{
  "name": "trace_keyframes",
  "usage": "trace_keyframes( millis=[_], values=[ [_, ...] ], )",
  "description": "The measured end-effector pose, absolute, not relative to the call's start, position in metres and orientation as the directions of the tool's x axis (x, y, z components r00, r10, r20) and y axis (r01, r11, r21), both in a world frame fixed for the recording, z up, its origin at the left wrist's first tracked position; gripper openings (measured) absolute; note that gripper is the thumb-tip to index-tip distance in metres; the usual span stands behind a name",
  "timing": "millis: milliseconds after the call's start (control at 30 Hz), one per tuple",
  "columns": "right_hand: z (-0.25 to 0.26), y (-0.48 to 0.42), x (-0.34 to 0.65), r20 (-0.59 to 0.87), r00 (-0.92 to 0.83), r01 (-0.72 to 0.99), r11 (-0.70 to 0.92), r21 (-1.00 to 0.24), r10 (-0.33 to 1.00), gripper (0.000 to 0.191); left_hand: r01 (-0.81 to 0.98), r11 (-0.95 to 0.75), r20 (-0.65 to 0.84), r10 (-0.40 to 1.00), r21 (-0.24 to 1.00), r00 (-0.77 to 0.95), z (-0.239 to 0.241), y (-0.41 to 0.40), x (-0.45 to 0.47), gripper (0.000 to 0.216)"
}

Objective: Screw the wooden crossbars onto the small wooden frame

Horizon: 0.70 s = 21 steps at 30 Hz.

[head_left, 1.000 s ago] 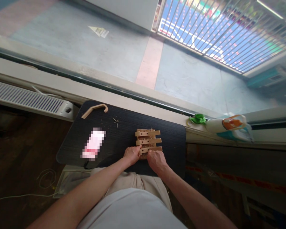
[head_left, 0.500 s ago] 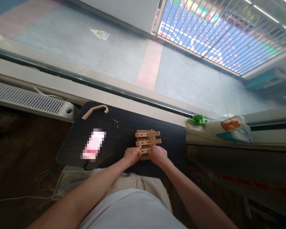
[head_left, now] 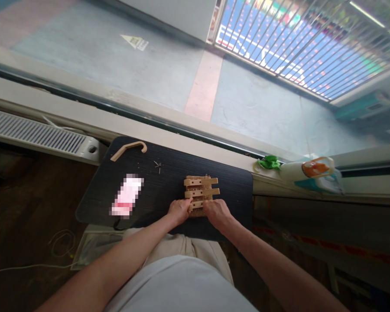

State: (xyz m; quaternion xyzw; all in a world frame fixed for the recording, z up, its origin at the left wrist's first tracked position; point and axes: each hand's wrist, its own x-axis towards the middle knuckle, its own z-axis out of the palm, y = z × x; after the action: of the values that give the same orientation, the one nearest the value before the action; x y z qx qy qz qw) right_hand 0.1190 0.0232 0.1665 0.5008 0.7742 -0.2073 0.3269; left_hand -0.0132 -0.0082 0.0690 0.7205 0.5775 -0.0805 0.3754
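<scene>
In front of me on the black table lies a small brown, rough-textured board (head_left: 199, 212) with three pale wooden bars across it. Dark holes dot the bars. The far bar (head_left: 198, 182) and the middle bar (head_left: 199, 193) stick out past the board's right side. My left hand (head_left: 180, 211) is closed on the left end of the near wooden bar (head_left: 197, 204). At that bar's other end, my right hand (head_left: 218, 212) is closed around it, hiding the tip. Fingers under the board cannot be made out.
The black table (head_left: 169, 190) also bears a curved wooden hook (head_left: 129, 148), several screws (head_left: 157, 165) and a pixelated phone-shaped thing (head_left: 127, 195). Beyond is the window sill (head_left: 169, 141), with a green crumpled thing (head_left: 269, 162) and a white bottle (head_left: 292, 170). A radiator (head_left: 39, 134) stands left.
My right hand has shifted very slightly at the near bar's right end. The board and my left hand stay in place; the whole view has moved a little.
</scene>
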Motion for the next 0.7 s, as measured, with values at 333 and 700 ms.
trace_keyframes(
  millis=[333, 700],
  values=[
    [0.157, 0.015, 0.133, -0.661, -0.075, 0.978, 0.185, 0.099, 0.747, 0.028, 0.893, -0.049, -0.555, 0.768, 0.446, 0.320, 0.072, -0.008, -0.014, 0.031],
    [0.158, 0.019, 0.118, -0.674, -0.361, 0.885, 0.465, -0.030, 0.644, 0.027, 0.892, -0.055, -0.560, 0.760, 0.449, 0.329, 0.069, -0.008, -0.014, 0.037]
  ],
)
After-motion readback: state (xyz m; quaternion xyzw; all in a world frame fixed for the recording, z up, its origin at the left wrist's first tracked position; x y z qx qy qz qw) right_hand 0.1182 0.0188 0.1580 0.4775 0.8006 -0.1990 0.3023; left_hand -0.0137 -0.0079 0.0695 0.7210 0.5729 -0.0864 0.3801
